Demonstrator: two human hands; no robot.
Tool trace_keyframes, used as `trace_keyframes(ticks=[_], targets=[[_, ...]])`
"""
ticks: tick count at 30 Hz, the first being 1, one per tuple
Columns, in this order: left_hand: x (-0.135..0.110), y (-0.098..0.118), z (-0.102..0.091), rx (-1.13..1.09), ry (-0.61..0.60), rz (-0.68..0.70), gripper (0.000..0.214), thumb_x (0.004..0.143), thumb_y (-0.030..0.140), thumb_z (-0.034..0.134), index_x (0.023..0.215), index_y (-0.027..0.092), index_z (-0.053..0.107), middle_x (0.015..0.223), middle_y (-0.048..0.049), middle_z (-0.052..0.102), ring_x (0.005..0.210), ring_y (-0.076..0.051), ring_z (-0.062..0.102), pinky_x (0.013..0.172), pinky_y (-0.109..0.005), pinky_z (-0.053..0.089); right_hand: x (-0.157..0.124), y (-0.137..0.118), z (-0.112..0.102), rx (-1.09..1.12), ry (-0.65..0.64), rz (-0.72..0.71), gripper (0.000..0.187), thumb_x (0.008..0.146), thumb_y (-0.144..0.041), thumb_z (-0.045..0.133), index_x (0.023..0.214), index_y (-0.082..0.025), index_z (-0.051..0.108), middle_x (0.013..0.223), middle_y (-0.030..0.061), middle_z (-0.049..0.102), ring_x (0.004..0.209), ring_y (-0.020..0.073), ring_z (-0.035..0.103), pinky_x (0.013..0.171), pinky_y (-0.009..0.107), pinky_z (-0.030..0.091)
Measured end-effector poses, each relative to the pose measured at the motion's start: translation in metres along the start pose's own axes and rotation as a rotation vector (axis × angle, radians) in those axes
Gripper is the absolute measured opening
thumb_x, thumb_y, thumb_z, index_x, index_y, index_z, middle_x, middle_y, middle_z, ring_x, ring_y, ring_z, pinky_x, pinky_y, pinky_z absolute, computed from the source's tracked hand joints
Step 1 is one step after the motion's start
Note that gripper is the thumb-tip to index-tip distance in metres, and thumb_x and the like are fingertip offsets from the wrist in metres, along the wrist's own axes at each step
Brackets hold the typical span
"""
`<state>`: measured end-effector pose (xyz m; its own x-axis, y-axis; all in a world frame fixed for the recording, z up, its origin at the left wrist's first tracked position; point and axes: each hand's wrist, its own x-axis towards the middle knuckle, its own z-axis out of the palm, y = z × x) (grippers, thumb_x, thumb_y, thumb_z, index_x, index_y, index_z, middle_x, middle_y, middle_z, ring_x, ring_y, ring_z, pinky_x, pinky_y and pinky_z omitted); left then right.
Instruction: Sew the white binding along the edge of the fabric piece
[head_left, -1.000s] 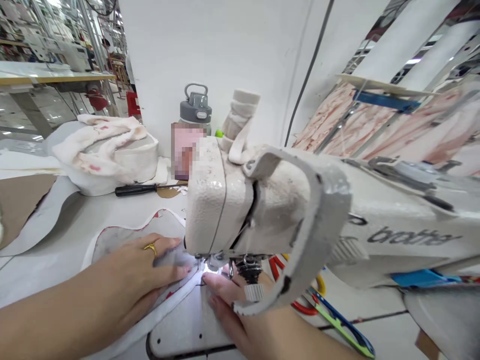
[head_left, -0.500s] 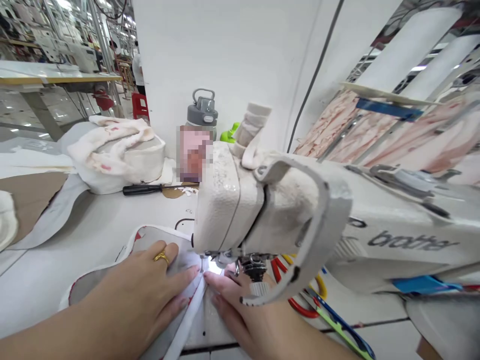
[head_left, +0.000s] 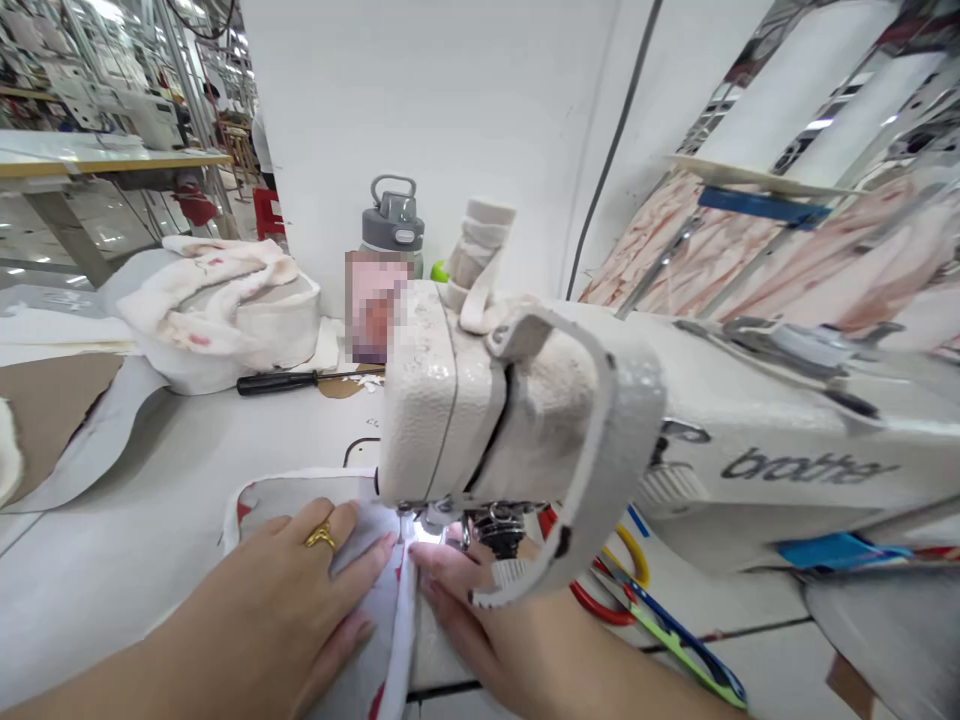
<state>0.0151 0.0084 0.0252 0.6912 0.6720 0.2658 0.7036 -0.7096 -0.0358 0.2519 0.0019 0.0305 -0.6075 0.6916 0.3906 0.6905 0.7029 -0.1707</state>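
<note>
My left hand (head_left: 300, 590), with a gold ring, lies spread on a grey fabric piece (head_left: 300, 490) edged with a white strip (head_left: 403, 630). Its fingertips press near the needle (head_left: 406, 525) of a white sewing machine (head_left: 420, 400). On the other side, my right hand (head_left: 469, 600) has its fingers stretched to the strip beside the lit presser foot; a fingertip touches the edge. The machine's curved front guard (head_left: 622, 430) hides part of this hand. Small red patches show along the fabric edge.
A black screwdriver (head_left: 277, 383) and a bundled white fabric (head_left: 225, 320) lie at the back left. Behind the machine head stands a grey-lidded bottle (head_left: 394, 220). Red-handled scissors (head_left: 600, 605) and a blue-green cutting tool (head_left: 682, 640) rest to the right of my right hand.
The fabric has turned and slid, so its white edge now runs straighter toward me. My hands stay by the needle; the whole view has shifted slightly.
</note>
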Motion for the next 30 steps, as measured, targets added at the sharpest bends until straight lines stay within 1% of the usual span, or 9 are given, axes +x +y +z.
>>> trace_keyframes(ticks=[3,7,10,13,16,20,24,27,30], targets=[[0.004,0.006,0.005,0.176,0.032,0.052,0.041,0.088,0.032,0.045,0.117,0.02,0.071,0.104,-0.0187,0.073,0.078,-0.031,0.068,0.052,-0.039,0.053,0.002,0.002,0.002,0.051,0.007,0.031,0.026,0.094,-0.018,0.05,0.108,-0.021,0.071,0.093,0.0048,0.073,0.077,0.0242,0.062,0.07,0.034,0.043],[0.007,0.004,0.012,0.147,0.037,0.038,0.045,0.095,0.031,0.035,0.122,0.018,0.069,0.102,-0.019,0.072,0.076,-0.03,0.067,0.056,-0.041,0.054,0.002,0.002,0.004,0.039,0.033,0.03,0.028,0.09,-0.016,0.052,0.112,-0.02,0.069,0.098,0.0061,0.073,0.081,0.0251,0.064,0.073,0.034,0.045],[0.008,0.003,0.017,0.132,0.104,-0.016,0.048,0.097,0.029,0.029,0.118,0.017,0.07,0.099,-0.0195,0.071,0.074,-0.031,0.066,0.056,-0.045,0.053,0.001,0.001,0.005,0.001,0.063,0.024,0.029,0.089,-0.013,0.052,0.111,-0.019,0.069,0.095,0.0059,0.074,0.077,0.0243,0.063,0.07,0.034,0.044],[0.008,0.004,0.018,0.13,0.144,-0.007,0.047,0.097,0.03,0.031,0.115,0.016,0.072,0.096,-0.0194,0.072,0.071,-0.03,0.065,0.054,-0.044,0.053,-0.001,0.001,0.005,0.001,0.043,0.007,0.028,0.088,-0.014,0.054,0.111,-0.019,0.068,0.096,0.0056,0.073,0.079,0.0249,0.063,0.072,0.035,0.044],[0.008,0.004,0.018,0.124,0.113,0.014,0.045,0.095,0.029,0.034,0.117,0.013,0.071,0.096,-0.0207,0.071,0.07,-0.029,0.065,0.053,-0.044,0.053,-0.003,0.001,0.005,0.024,0.036,0.015,0.026,0.089,-0.015,0.054,0.111,-0.02,0.067,0.097,0.0064,0.072,0.082,0.0252,0.062,0.075,0.035,0.045],[0.009,0.002,0.018,0.065,0.051,-0.017,0.049,0.095,0.032,0.032,0.124,0.011,0.066,0.098,-0.0232,0.068,0.076,-0.033,0.064,0.055,-0.049,0.053,-0.003,0.004,0.003,0.101,0.052,0.027,0.022,0.091,-0.013,0.051,0.107,-0.019,0.065,0.096,0.0071,0.068,0.088,0.0226,0.06,0.081,0.032,0.044],[0.007,0.002,0.019,-0.031,0.013,-0.088,0.044,0.094,0.033,0.04,0.127,0.016,0.064,0.099,-0.0196,0.065,0.079,-0.033,0.059,0.061,-0.052,0.052,-0.003,0.004,-0.002,0.177,-0.09,0.073,0.02,0.096,-0.018,0.046,0.092,-0.018,0.065,0.085,0.0061,0.064,0.075,0.0192,0.057,0.072,0.031,0.043],[0.003,0.002,0.02,-0.062,0.011,-0.147,0.041,0.095,0.034,0.041,0.125,0.019,0.063,0.102,-0.0163,0.062,0.089,-0.034,0.055,0.07,-0.054,0.05,-0.004,0.002,-0.003,0.201,-0.198,0.019,0.023,0.098,-0.022,0.045,0.106,-0.02,0.066,0.086,0.0056,0.064,0.08,0.0202,0.059,0.072,0.03,0.044],[0.001,-0.004,0.02,-0.07,0.005,-0.156,0.04,0.096,0.037,0.041,0.124,0.017,0.063,0.112,-0.0149,0.06,0.101,-0.033,0.053,0.08,-0.053,0.049,-0.003,0.003,0.001,0.166,-0.218,-0.025,0.026,0.099,-0.023,0.043,0.112,-0.022,0.065,0.09,0.0045,0.063,0.079,0.0179,0.06,0.069,0.028,0.044]])
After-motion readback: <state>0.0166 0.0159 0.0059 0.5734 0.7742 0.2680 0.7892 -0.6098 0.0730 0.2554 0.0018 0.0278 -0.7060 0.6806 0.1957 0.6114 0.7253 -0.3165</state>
